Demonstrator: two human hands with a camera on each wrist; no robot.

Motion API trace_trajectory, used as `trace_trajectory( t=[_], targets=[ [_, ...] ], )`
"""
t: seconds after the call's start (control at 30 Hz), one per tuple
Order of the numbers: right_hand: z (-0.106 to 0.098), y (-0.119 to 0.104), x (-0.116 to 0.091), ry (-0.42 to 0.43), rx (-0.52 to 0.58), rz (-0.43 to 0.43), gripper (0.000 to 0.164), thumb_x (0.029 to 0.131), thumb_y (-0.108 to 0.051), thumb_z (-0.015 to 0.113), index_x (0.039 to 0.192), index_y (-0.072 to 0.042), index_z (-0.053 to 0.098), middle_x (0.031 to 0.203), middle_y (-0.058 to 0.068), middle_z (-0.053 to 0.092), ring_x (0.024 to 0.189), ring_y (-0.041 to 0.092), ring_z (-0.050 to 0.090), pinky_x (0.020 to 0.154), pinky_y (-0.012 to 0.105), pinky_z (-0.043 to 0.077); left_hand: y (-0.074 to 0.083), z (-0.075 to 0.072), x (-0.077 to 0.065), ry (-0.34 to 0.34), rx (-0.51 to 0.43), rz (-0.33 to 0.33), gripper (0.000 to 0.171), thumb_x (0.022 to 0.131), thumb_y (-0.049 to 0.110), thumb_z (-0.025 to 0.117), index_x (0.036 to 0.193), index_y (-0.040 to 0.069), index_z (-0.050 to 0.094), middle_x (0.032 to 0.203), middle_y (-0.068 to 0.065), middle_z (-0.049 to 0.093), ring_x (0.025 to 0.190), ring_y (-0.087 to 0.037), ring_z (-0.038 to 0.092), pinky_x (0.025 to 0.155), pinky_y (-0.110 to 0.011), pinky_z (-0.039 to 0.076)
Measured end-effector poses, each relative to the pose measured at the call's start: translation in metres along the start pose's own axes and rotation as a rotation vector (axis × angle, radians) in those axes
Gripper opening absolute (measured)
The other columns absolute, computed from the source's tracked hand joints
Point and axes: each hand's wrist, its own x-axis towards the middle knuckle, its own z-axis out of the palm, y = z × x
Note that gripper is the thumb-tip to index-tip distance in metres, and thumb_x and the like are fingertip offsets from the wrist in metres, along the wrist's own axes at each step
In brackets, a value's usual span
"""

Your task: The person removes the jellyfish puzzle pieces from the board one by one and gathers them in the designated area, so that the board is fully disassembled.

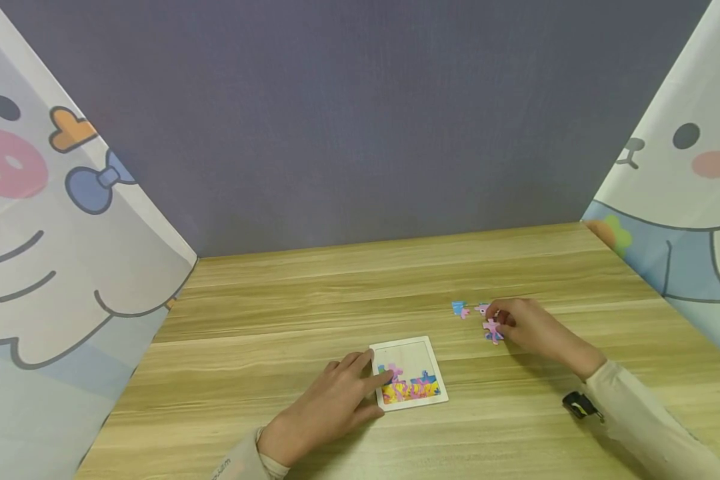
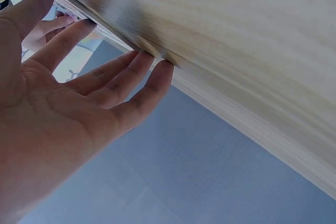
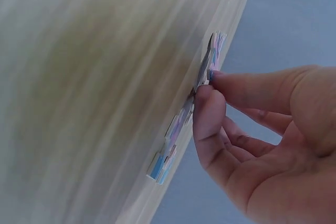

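Observation:
A square wooden puzzle tray [image 1: 401, 407] lies on the table, its lower part filled with colourful jigsaw pieces [image 1: 417, 389]. My left hand [image 1: 327, 403] rests at the tray's left side with its fingers spread, the index finger reaching over the rim to the pieces. To the right, my right hand [image 1: 531, 328] pinches a pink and blue jigsaw piece [image 1: 493, 331] between thumb and index finger, low over the table. In the right wrist view this piece [image 3: 216, 51] is seen nearly edge-on. Beside it lie a blue and pink piece [image 1: 459, 309] and a pink piece [image 1: 482, 309] partly hidden by the hand.
The wood-grain table [image 1: 276, 300] meets a grey panel [image 1: 360, 133] at the back. Cartoon-printed panels stand at left [image 1: 84, 267] and right [image 1: 684, 200]. A black strap-like object [image 1: 580, 405] is by the right sleeve.

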Motion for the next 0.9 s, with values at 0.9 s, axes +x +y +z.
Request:
trace_trajectory(
  t=[0.9],
  targets=[
    [-0.0012,-0.0020,-0.0019,0.023,-0.037,-0.039,0.016,0.083,0.007,0.073,0.093,-0.004,0.073,0.080,-0.002,0.067,0.070,0.006,0.058,0.059,0.025,0.049,-0.0010,0.0001,0.0005,-0.011,-0.040,-0.009,0.050,0.091,0.045,0.069,0.137,0.025,0.062,0.143,-0.018,0.052,0.128,-0.030,0.052,0.087,-0.053,0.053]
  ],
)
